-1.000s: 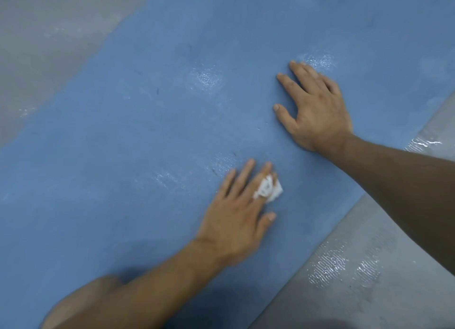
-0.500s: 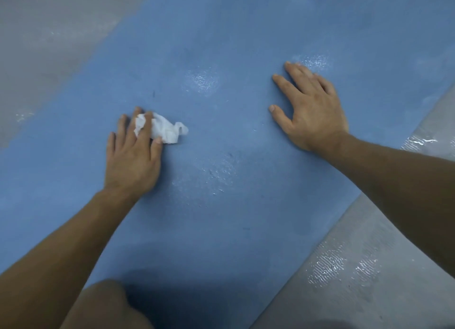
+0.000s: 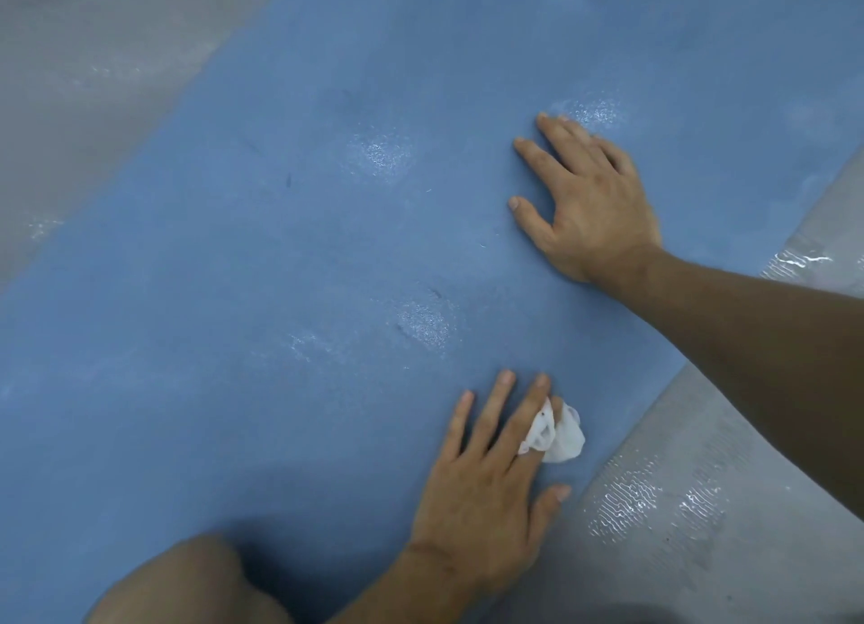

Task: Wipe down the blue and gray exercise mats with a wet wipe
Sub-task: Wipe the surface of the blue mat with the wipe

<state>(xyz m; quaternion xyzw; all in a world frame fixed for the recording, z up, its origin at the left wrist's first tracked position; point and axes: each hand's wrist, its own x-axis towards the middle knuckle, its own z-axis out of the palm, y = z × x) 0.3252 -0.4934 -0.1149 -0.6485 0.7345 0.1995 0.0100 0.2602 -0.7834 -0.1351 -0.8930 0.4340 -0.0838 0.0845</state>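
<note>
The blue mat (image 3: 280, 273) runs diagonally across the view, with damp shiny patches near its middle. My left hand (image 3: 486, 478) lies flat on the mat near its lower right edge, straight fingers pressing a crumpled white wet wipe (image 3: 563, 439) that sticks out beside the index finger. My right hand (image 3: 589, 202) rests flat on the mat farther up, fingers spread, holding nothing. A gray mat (image 3: 678, 506) lies along the blue mat's right edge, with wet glints on it.
Another gray mat surface (image 3: 84, 86) borders the blue mat at the upper left. My bare knee (image 3: 187, 581) shows at the bottom edge, on the blue mat.
My left hand swept the wipe from the left side of the blue mat back to the right, close to the gray mat's edge. My right hand stayed planted.
</note>
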